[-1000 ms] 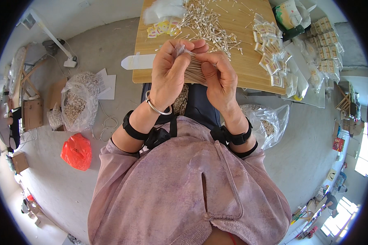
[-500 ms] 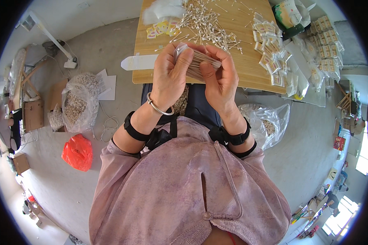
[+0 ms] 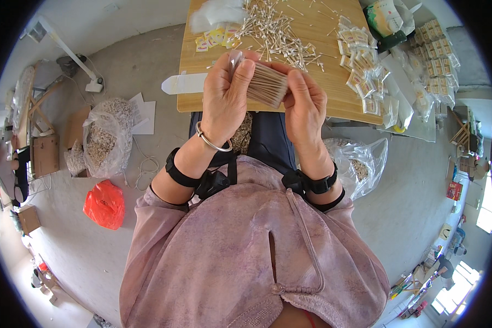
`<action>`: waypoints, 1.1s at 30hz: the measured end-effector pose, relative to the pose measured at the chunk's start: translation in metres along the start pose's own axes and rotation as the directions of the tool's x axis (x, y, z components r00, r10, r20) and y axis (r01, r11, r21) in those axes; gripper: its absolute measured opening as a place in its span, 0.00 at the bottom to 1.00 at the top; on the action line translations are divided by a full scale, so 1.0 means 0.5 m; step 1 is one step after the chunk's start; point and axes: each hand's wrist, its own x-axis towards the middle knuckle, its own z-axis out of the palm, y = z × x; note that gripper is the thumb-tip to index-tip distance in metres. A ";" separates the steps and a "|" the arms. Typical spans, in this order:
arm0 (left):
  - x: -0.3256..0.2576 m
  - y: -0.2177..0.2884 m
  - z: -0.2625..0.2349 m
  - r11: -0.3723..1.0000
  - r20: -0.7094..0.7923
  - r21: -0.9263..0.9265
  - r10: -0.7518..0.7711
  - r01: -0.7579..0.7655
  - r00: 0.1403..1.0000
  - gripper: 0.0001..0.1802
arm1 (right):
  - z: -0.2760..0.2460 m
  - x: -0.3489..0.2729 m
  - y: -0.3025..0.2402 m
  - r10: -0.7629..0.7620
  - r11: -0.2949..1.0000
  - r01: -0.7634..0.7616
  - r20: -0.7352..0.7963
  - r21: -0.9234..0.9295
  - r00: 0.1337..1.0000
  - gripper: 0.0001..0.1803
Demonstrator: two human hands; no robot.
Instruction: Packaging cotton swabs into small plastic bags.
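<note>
Both hands are raised over the near edge of the wooden tabletop (image 3: 322, 93). The left hand (image 3: 227, 101) and right hand (image 3: 305, 106) pinch a bundle of cotton swabs (image 3: 265, 85) between thumbs and curled fingers (image 3: 245, 74). Beyond the fingers lie loose swabs (image 3: 273, 33); filled packets (image 3: 361, 60) sit right.

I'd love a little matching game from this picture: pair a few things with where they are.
Things:
1. bundle of thin sticks
2. orange bag
3. loose sticks
4. small filled packets

Places:
A. on the floor, to the person's left
B. scattered over the middle of the wooden table
C. held between the left hand and right hand
D. on the table's right part

Pairs: 1-C, 2-A, 3-B, 4-D
</note>
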 end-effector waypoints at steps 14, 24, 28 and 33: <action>0.011 0.012 -0.004 0.994 0.071 -0.031 -0.103 0.105 0.992 0.15 | 0.005 0.016 0.018 -0.238 0.860 0.188 -0.046 -0.474 0.970 0.10; -0.009 -0.007 0.001 0.937 0.185 -0.308 -0.114 0.168 0.976 0.25 | 0.010 0.018 0.017 -0.256 0.937 0.194 -0.194 -0.290 0.947 0.10; -0.013 -0.003 0.009 0.922 0.160 -0.345 -0.128 0.177 0.979 0.25 | 0.013 0.018 0.020 -0.349 0.886 0.255 -0.196 -0.388 0.916 0.08; -0.008 -0.007 0.006 0.942 0.182 -0.298 -0.105 0.156 0.978 0.27 | 0.008 0.018 0.022 -0.364 0.874 0.268 -0.179 -0.405 0.914 0.07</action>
